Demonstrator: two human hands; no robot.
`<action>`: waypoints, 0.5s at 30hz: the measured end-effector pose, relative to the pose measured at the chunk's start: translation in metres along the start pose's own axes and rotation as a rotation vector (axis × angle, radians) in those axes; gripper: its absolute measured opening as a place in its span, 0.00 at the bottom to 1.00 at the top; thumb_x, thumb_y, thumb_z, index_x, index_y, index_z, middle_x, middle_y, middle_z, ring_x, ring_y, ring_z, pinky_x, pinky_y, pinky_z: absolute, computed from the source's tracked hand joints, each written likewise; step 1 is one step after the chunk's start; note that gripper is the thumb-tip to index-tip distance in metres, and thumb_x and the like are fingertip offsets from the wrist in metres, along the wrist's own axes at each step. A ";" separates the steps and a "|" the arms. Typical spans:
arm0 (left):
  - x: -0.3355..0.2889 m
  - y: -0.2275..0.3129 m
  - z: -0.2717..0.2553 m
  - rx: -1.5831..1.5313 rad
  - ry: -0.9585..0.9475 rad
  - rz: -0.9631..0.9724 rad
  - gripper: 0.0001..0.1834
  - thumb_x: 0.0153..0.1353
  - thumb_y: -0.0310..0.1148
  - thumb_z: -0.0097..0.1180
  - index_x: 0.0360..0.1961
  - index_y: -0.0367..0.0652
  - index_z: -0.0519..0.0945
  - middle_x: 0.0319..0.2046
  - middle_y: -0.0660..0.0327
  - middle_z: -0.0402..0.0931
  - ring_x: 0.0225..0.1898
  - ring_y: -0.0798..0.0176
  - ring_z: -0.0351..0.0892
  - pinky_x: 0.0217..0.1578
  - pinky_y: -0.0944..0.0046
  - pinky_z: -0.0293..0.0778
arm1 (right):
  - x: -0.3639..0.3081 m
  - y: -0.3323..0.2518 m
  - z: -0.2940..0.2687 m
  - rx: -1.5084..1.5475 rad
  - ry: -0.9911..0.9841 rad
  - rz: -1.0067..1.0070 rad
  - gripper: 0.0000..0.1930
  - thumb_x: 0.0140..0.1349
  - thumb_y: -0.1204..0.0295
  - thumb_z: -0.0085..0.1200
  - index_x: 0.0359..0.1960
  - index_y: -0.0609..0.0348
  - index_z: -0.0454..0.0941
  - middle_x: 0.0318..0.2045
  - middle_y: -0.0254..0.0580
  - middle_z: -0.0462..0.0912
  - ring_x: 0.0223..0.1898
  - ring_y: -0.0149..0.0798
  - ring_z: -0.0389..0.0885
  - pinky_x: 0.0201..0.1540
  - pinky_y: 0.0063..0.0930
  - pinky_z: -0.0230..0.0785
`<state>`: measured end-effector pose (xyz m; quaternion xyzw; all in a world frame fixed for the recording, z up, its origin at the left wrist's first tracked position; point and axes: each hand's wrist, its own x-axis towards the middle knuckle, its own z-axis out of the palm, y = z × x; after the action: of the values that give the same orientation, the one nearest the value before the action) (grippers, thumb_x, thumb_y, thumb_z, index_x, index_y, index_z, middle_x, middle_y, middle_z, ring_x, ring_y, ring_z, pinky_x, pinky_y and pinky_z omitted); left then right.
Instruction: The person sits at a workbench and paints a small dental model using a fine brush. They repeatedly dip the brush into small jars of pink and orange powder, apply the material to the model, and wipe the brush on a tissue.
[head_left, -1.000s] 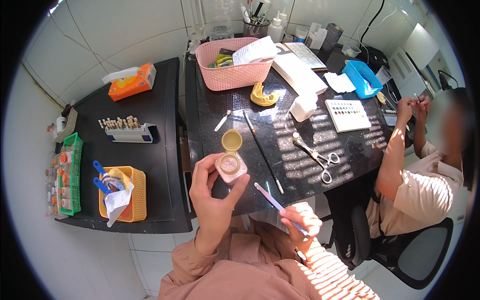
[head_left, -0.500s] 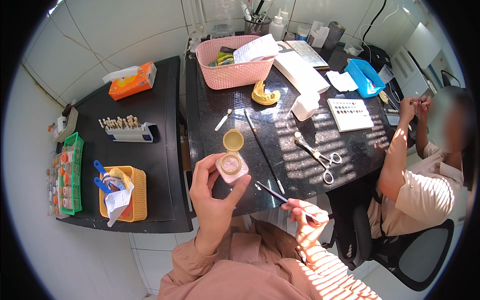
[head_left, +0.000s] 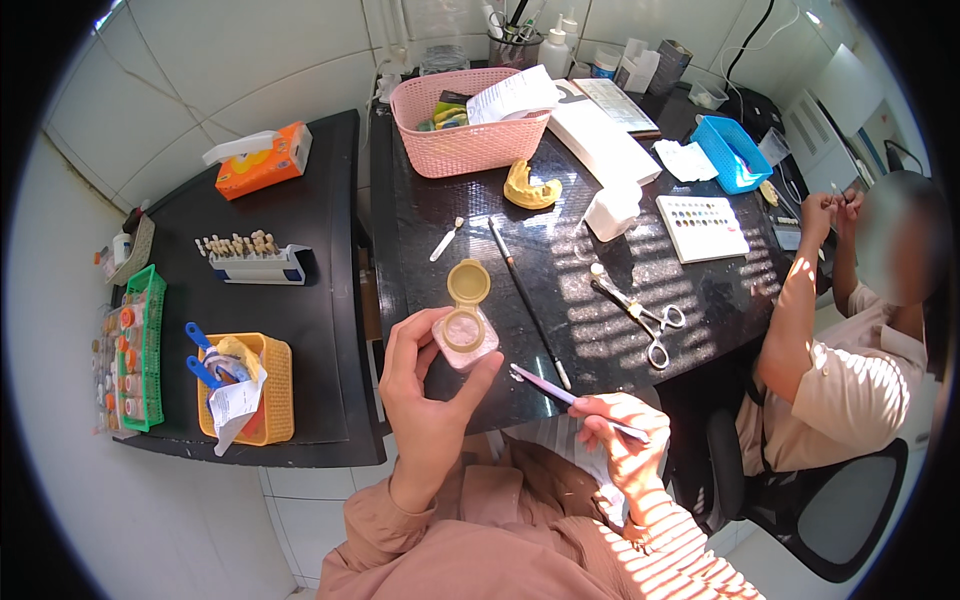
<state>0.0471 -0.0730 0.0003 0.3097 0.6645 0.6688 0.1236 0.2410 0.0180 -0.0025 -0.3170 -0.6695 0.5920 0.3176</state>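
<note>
My left hand (head_left: 430, 370) grips a small squarish jar (head_left: 467, 341) of pale pink powder between thumb and fingers. The jar's yellowish flip lid (head_left: 468, 282) stands open at its far side. Closed in a pinch, my right hand (head_left: 622, 432) holds a thin purple-grey spatula (head_left: 550, 388). Its tip, with a small whitish bit by it, points left toward the jar without touching it. Beyond the spatula lies a long dark brush (head_left: 520, 287) on the black table. A tooth-coloured shade tab (head_left: 447, 240) lies past the jar.
On the black table (head_left: 420, 225) are a pink basket (head_left: 465, 145), a yellow dental cast (head_left: 530, 188), scissor-handled forceps (head_left: 645, 318) and a white palette (head_left: 702, 228). The left side table bears a shade guide (head_left: 255, 262) and a yellow basket (head_left: 280, 385). A co-worker (head_left: 840, 360) sits at right.
My right hand has shifted slightly and turned the spatula, whose handle now catches more light. The left hand keeps the jar in nearly the same place.
</note>
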 end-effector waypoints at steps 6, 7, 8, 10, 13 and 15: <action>-0.001 0.001 0.001 -0.025 0.008 -0.007 0.29 0.50 0.23 0.70 0.52 0.38 0.71 0.46 0.59 0.75 0.49 0.66 0.76 0.53 0.66 0.71 | 0.002 0.003 -0.004 0.057 -0.030 -0.190 0.08 0.59 0.75 0.63 0.35 0.70 0.84 0.32 0.52 0.85 0.24 0.34 0.82 0.23 0.19 0.74; -0.001 0.003 0.001 -0.023 0.003 -0.014 0.29 0.50 0.23 0.70 0.52 0.38 0.71 0.45 0.59 0.75 0.49 0.66 0.76 0.53 0.66 0.71 | 0.004 0.002 -0.003 0.005 -0.037 -0.170 0.08 0.59 0.75 0.63 0.35 0.69 0.85 0.32 0.51 0.85 0.24 0.33 0.82 0.23 0.19 0.73; -0.001 0.003 0.001 -0.021 -0.002 -0.020 0.29 0.50 0.23 0.70 0.52 0.38 0.71 0.45 0.59 0.75 0.49 0.66 0.77 0.53 0.66 0.71 | 0.006 -0.002 -0.003 -0.047 -0.044 -0.151 0.08 0.59 0.74 0.63 0.35 0.69 0.85 0.32 0.50 0.85 0.24 0.33 0.81 0.23 0.19 0.73; -0.001 0.003 0.000 -0.017 -0.002 -0.022 0.29 0.50 0.23 0.71 0.52 0.39 0.71 0.45 0.59 0.75 0.49 0.66 0.77 0.53 0.66 0.71 | 0.012 -0.012 0.000 -0.119 -0.080 -0.118 0.08 0.59 0.73 0.63 0.35 0.68 0.85 0.32 0.49 0.85 0.23 0.32 0.81 0.23 0.19 0.72; -0.001 0.003 0.000 -0.008 -0.006 -0.021 0.29 0.50 0.23 0.71 0.52 0.39 0.71 0.45 0.59 0.74 0.49 0.66 0.76 0.53 0.66 0.71 | 0.016 -0.019 0.000 -0.170 -0.134 -0.111 0.09 0.59 0.72 0.64 0.34 0.68 0.85 0.31 0.47 0.85 0.23 0.31 0.80 0.23 0.19 0.71; 0.000 0.002 0.000 -0.003 -0.008 -0.017 0.29 0.50 0.23 0.71 0.52 0.39 0.71 0.45 0.59 0.74 0.49 0.66 0.76 0.53 0.66 0.71 | 0.017 -0.019 -0.004 -0.187 -0.149 -0.146 0.09 0.58 0.71 0.65 0.34 0.67 0.85 0.31 0.46 0.85 0.23 0.30 0.80 0.23 0.19 0.71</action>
<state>0.0480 -0.0734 0.0023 0.3067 0.6657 0.6673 0.1322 0.2337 0.0322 0.0172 -0.2507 -0.7648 0.5241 0.2785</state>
